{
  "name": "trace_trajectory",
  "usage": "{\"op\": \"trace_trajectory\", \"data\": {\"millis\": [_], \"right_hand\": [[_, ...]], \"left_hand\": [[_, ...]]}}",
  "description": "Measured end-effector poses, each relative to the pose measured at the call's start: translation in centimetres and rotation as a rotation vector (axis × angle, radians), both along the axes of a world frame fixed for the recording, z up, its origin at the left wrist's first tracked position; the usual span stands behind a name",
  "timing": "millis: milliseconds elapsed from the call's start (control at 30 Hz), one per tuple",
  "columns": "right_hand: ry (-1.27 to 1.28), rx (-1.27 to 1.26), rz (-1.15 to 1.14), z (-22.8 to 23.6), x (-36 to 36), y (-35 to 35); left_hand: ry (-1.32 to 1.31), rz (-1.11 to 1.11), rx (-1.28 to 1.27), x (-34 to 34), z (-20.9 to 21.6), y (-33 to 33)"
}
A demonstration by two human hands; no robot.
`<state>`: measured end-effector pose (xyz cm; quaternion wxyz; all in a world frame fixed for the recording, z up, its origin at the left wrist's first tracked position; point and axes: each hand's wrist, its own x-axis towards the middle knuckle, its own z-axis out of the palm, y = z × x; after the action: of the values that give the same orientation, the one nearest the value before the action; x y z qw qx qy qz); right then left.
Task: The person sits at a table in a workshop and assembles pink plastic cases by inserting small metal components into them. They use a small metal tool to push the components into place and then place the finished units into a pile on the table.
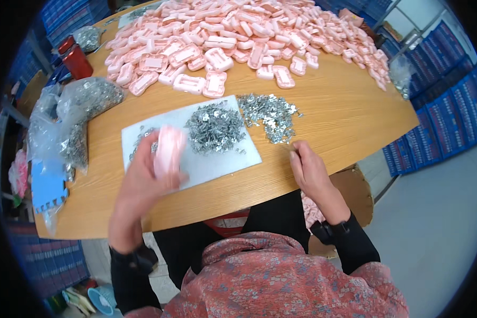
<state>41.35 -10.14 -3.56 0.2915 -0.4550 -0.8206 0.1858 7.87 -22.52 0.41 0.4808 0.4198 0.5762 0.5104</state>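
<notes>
My left hand (138, 185) is wrapped round a pink plastic casing (169, 151), held above the left part of a white foam sheet (209, 168). Motion blurs both the hand and the casing. A heap of small silvery metal parts (214, 127) lies on the sheet, and a second heap of metal parts (273, 114) spreads over the wood just to its right. Fingers pinched together, my right hand (311, 172) is by the near end of that second heap. Whatever its fingertips grip is too small to name.
A large pile of pink casings (238, 37) covers the far side of the wooden table (350, 106). Clear bags of metal parts (85, 106), a red container (75, 58) and a blue foam mat (47, 183) are at the left. Below the right edge stands a cardboard box (355, 193).
</notes>
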Motion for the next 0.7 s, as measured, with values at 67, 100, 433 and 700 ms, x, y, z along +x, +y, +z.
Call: {"op": "trace_trajectory", "data": {"millis": [67,100,433,700], "right_hand": [[0.007,0.124,-0.084,-0.8,-0.4,3.0],[0.009,0.164,-0.152,-0.9,-0.3,4.9],[-0.195,-0.015,-0.497,-3.1,1.2,16.1],[-0.014,0.022,-0.074,1.7,-9.0,14.4]], "left_hand": [[-0.117,0.018,-0.004,0.9,-1.5,-3.5],[-0.171,0.016,0.021,1.3,-2.4,-4.4],[-0.531,0.027,0.086,0.4,-5.2,-5.8],[-0.535,-0.008,0.031,-0.5,-6.5,-6.6]]}}
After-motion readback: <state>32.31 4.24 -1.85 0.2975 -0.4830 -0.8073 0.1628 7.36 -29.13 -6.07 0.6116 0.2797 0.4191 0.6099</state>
